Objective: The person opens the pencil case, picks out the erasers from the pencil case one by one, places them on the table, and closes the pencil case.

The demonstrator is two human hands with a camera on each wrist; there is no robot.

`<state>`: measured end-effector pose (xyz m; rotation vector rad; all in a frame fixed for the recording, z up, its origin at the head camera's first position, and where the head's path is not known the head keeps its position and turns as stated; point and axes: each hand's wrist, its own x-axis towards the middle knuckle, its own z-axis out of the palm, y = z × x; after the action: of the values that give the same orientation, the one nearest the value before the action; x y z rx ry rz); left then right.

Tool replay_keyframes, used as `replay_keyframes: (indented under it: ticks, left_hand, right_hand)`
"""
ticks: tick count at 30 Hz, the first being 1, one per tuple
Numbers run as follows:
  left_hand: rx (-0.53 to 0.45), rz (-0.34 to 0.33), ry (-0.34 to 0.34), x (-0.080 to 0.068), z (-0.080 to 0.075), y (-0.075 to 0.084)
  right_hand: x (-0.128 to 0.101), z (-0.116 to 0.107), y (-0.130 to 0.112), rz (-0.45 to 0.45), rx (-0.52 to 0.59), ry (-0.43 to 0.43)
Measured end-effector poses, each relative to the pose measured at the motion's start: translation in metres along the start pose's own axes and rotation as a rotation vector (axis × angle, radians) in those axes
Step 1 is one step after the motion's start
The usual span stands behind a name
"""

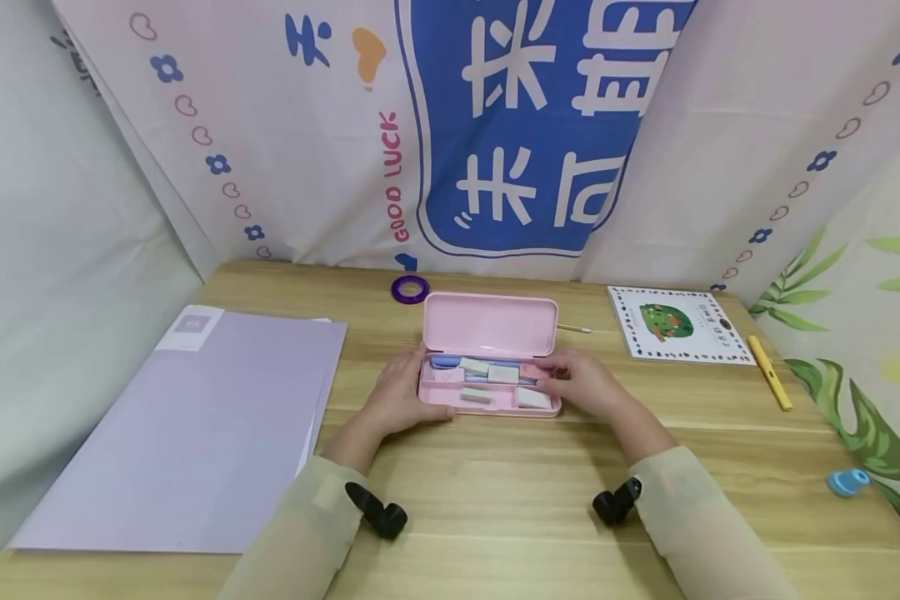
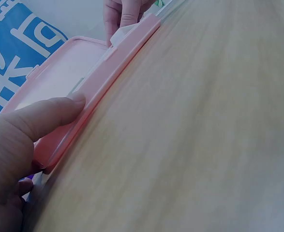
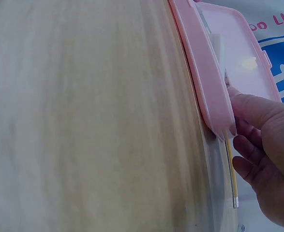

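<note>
Nearest the viewer, 2 pale sleeves reach in over the wooden bench, each wrist carrying a small black camera mount. Just beyond them the left hand rests at the left end of an open pink pencil case; its grip is closed on the case, the thumb laid along the front rim and the fingers curled round the end, as the left wrist view shows. The right hand sits at the right end of the case, thumb on the front corner and fingers bent round the end wall, so that grip also holds the case. The case lies flat near the middle of the bench, its lid tipped up toward the far side. Inside the tray lie several pale erasers and a blue pen.

To the left lies a large lilac folder, well apart from the case. On the right edge sits a small blue sharpener. Farther off on the right lies a yellow pen beside a white booklet with a green picture. Behind the lid a thin pencil pokes out, and a purple tape ring sits near the back edge. A printed cloth hangs behind.
</note>
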<state>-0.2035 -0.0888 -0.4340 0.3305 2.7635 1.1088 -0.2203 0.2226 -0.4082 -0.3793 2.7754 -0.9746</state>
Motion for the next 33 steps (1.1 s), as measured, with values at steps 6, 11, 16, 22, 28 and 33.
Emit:
replay_keyframes:
  ticks: [6, 11, 16, 22, 28, 33]
  left_hand:
    - [-0.001, 0.005, -0.004, 0.001, 0.002, -0.002]
    - [0.009, 0.001, -0.005, 0.001, 0.001, -0.002]
    - [0.007, 0.011, -0.006, 0.002, 0.001, -0.001]
    - [0.017, 0.017, -0.004, 0.003, 0.001, -0.001]
    - [0.026, 0.005, -0.005, 0.003, 0.0, -0.001]
    - [0.034, 0.007, -0.006, 0.003, 0.0, -0.001]
  right_hand:
    - [-0.01, -0.004, 0.008, 0.005, -0.018, 0.088]
    - [-0.029, -0.013, 0.03, 0.092, -0.024, 0.219]
    - [-0.05, -0.024, 0.056, 0.201, -0.026, 0.299]
    - [-0.06, -0.026, 0.072, 0.252, -0.037, 0.29]
    - [-0.061, -0.024, 0.072, 0.276, -0.034, 0.288]
    - [-0.064, -0.023, 0.07, 0.287, -0.01, 0.314]
